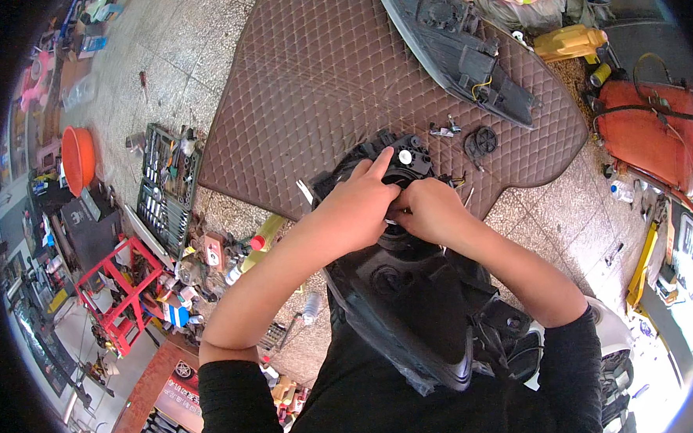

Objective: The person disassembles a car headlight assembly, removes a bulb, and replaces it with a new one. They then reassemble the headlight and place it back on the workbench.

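- Headlight (397, 292), black, lies across the person's lap and against the black shirt (451, 423), its back end up toward the mat (300, 78) and its narrower end down between the forearms.
- Left hand (358, 204) lies over the back end of the headlight. Its index finger stretches forward beside a white knob (404, 157), apart from the next finger; its thumb points at the round opening (398, 229). Whether it grips anything, I cannot tell.
- Right hand (432, 212) meets it from the other side, fingers curled close together at the opening. A small pale bit shows by the fingertips; I cannot tell whether they are clamped on it.
- The mat, brown and quilted, spreads over the speckled floor (181, 45) ahead of the person.
- On the mat's far right lies another lamp (455, 54), dark, with a yellow wire.
- Nearer the hands, a round black cap (481, 143) lies on the mat, with small metal parts (445, 127) just beside it.
- Left of the mat, a tool case (165, 187) lies open, and a screwdriver (143, 82) farther off.
- Beyond the case are an orange basin (79, 160) and a red frame (123, 295).
- To the right stand a yellow jug (571, 44) and a red tank (648, 142).
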`<state>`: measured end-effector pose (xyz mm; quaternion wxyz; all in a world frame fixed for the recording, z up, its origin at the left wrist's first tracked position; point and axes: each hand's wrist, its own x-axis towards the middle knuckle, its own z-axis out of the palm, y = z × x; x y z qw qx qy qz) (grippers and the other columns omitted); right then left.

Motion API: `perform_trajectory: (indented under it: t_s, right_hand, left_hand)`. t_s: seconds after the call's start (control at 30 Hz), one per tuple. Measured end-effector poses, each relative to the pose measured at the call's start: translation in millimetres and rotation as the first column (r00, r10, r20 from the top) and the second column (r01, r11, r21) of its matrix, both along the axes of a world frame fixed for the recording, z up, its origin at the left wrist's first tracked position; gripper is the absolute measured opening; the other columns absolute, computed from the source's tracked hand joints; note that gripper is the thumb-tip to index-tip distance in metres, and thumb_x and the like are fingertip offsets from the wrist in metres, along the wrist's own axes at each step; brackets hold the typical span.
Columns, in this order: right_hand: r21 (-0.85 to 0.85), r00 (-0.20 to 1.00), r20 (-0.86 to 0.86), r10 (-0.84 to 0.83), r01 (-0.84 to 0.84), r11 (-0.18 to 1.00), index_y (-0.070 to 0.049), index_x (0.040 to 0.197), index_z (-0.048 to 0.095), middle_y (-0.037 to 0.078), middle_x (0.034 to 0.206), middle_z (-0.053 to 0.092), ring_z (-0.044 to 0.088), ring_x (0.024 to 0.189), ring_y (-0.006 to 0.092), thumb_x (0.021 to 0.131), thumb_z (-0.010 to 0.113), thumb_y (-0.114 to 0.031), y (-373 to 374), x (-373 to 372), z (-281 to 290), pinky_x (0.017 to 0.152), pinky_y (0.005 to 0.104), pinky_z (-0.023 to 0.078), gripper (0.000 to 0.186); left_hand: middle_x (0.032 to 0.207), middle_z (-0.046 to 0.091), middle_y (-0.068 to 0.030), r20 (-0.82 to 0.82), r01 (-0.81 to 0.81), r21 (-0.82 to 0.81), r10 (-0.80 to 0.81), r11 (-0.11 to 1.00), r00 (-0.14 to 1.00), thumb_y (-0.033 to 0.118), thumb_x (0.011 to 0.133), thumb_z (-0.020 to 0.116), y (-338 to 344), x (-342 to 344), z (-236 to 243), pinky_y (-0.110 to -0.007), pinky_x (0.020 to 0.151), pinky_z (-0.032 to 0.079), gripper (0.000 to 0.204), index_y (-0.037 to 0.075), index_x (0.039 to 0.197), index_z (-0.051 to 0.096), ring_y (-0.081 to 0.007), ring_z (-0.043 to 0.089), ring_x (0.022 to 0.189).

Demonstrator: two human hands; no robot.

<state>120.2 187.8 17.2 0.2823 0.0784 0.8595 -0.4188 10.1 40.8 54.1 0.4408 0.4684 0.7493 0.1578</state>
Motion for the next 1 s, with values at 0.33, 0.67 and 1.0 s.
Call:
perform_trajectory:
  t_s: [0.33, 0.67, 1.0]
  right_hand:
    - [0.020, 0.995, 0.077, -0.067, 0.066, 0.998, -0.005, 0.078, 0.074, 0.018, 0.081, 0.071, 0.070, 0.081, 0.0378, 0.075, 0.070, -0.020, -7.9, -2.0, -2.2, 0.072, 0.0481, 0.057, 0.016]
    - [0.031, 0.988, 0.035, -0.148, 0.147, 0.989, -0.003, 0.082, 0.073, 0.019, 0.083, 0.071, 0.070, 0.082, 0.0378, 0.074, 0.071, -0.018, -14.6, 2.5, -3.7, 0.074, 0.0485, 0.056, 0.017]
    - [0.029, 0.983, 0.028, -0.184, 0.183, 0.983, -0.003, 0.084, 0.073, 0.020, 0.083, 0.071, 0.070, 0.083, 0.0384, 0.074, 0.071, -0.018, -11.9, 2.1, -2.5, 0.073, 0.0492, 0.056, 0.018]
  left_hand:
    - [0.150, 0.037, -0.0298, -0.189, 0.048, -0.151, -0.077, 0.987, 0.979, 0.005, 0.066, 0.080, 15.0, 6.5, -3.8, -0.047, 0.101, 0.050, 0.044, 0.001, 0.107, 0.064, -0.0428, 0.058, 0.119]
    - [0.149, 0.041, -0.0260, -0.288, 0.071, -0.253, -0.145, 0.965, 0.946, 0.009, 0.065, 0.082, 27.6, 8.2, 1.5, -0.047, 0.090, 0.056, 0.049, 0.007, 0.109, 0.063, -0.0400, 0.064, 0.110]
    - [0.150, 0.038, -0.0287, -0.291, 0.137, -0.183, -0.187, 0.974, 0.938, 0.013, 0.064, 0.083, 25.0, 3.4, -1.7, -0.046, 0.090, 0.056, 0.050, 0.007, 0.110, 0.064, -0.0405, 0.065, 0.107]
